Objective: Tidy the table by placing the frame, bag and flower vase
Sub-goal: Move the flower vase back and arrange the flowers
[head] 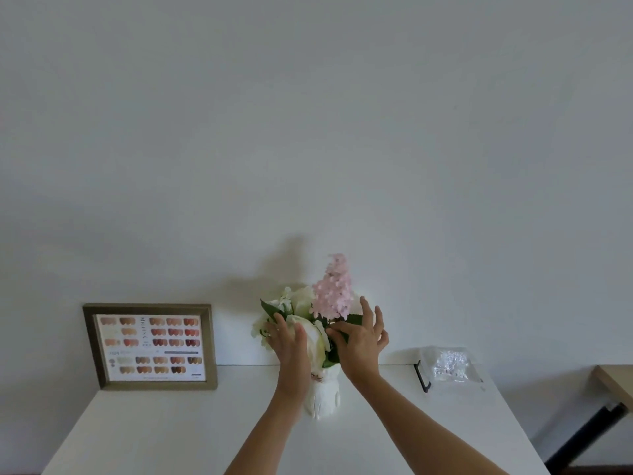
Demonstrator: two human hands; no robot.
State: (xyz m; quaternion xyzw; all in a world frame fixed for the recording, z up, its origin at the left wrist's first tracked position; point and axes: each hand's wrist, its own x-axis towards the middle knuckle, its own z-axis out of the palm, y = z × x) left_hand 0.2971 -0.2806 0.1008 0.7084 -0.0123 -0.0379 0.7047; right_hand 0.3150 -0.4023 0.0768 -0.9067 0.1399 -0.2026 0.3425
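A white flower vase [324, 395] stands on the white table [171, 440] near the wall, filled with white blooms, green leaves and a pink flower spike [334, 293]. My left hand [287, 341] rests among the white flowers on the left side, fingers spread. My right hand [363, 341] touches the leaves on the right side, fingers apart. A brown-framed picture of colour swatches, the frame [149, 346], leans upright against the wall at the back left. A clear plastic bag [450, 365] with small white pieces lies at the back right.
A thin black bracket [421, 376] stands just left of the bag. A beige table corner [615, 383] with a dark leg sits beyond the white table's right edge. The plain wall rises directly behind the table.
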